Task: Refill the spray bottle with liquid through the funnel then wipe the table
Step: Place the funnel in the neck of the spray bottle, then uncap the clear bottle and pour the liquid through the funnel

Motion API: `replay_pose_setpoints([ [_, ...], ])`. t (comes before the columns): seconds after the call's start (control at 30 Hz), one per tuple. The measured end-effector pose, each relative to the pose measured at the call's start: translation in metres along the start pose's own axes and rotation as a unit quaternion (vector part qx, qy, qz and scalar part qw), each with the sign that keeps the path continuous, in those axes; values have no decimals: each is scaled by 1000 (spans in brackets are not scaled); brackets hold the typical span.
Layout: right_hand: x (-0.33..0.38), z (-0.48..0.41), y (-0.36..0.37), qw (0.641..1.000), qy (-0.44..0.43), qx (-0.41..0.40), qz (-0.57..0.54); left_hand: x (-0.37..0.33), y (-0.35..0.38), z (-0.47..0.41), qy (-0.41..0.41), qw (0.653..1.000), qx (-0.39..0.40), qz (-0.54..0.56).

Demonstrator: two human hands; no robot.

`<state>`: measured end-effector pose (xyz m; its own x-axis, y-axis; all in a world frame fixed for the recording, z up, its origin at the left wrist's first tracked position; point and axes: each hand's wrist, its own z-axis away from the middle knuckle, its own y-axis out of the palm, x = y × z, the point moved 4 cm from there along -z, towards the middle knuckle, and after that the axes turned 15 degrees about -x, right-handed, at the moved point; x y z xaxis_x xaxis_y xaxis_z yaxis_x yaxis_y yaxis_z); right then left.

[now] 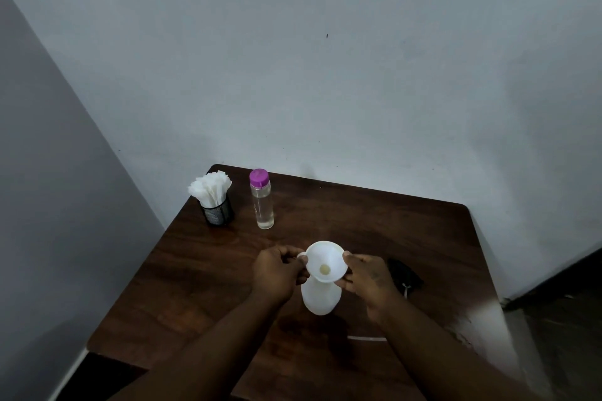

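The worktop (391, 231) carries the white spray bottle (321, 298), upright just beneath both grips. The purple-capped liquid bottle (261, 202) stands upright beyond, nearer the left grip (277, 273). Left and right grip (368, 277) each pinch the rim of the funnel (325, 257) over the spray bottle's neck.

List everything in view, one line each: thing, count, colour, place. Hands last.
white plastic funnel: one, white, over the spray bottle's neck
white plastic spray bottle: one, white, upright, table centre
clear plastic bottle with purple cap: one, clear liquid inside, back left
black wire-mesh cup: one, black, back left corner
white paper napkins: a bunch, white, standing in the mesh cup
black object: one, black, right of the right hand; too dark to identify
thin white strip: one, white, lying near the front
dark wooden table: one, brown, in the wall corner
left hand: pinches the funnel's left tab
right hand: pinches the funnel's right rim
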<state>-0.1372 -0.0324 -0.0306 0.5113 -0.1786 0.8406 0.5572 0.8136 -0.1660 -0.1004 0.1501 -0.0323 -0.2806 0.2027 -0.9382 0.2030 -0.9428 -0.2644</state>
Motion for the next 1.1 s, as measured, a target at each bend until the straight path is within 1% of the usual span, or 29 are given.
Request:
replay_pose_setpoints([
  [0.2, -1, -3, 1, 1000, -5, 2, 12, 2, 0, 0, 11, 1000, 0, 2],
  [0.33, -3, -6, 1, 1000, -16, 5, 22, 7, -2, -3, 2, 1000, 13, 5],
  [0.37, -2, -6, 1, 999, -19, -2, 37, 7, -2, -3, 2, 1000, 19, 5],
  [0.4, 2, -8, -2, 996, -44, -21, 74, 7, -3, -5, 2, 1000, 24, 6],
  [0.43, 9, -11, -6, 986, -91, -46, 131, 7, -4, -7, 4, 1000, 28, 6],
  [0.5, 25, -16, -13, 951, -196, -89, 224, 7, -7, -12, 3, 1000, 26, 8],
  [0.57, 43, -21, -18, 919, -275, -113, 261, 7, -11, -21, 6, 1000, 10, 3],
  [0.67, 72, -27, -13, 875, -372, -130, 282, 9, -20, -42, -2, 1000, -27, -10],
  [0.7, 81, -28, -7, 861, -398, -132, 287, 9, -23, -50, 8, 999, -41, -27],
  [0.8, 104, -33, 19, 835, -436, -122, 313, 6, -36, -78, 56, 989, -88, -105],
  [0.87, 116, -36, 40, 826, -451, -101, 324, -5, -41, -94, 79, 981, -113, -135],
  [0.97, 127, -43, 74, 817, -463, -62, 337, -23, -42, -118, 114, 974, -138, -138],
  [1.1, 128, -56, 116, 819, -452, -16, 353, -34, -33, -153, 131, 967, -175, -128],
])
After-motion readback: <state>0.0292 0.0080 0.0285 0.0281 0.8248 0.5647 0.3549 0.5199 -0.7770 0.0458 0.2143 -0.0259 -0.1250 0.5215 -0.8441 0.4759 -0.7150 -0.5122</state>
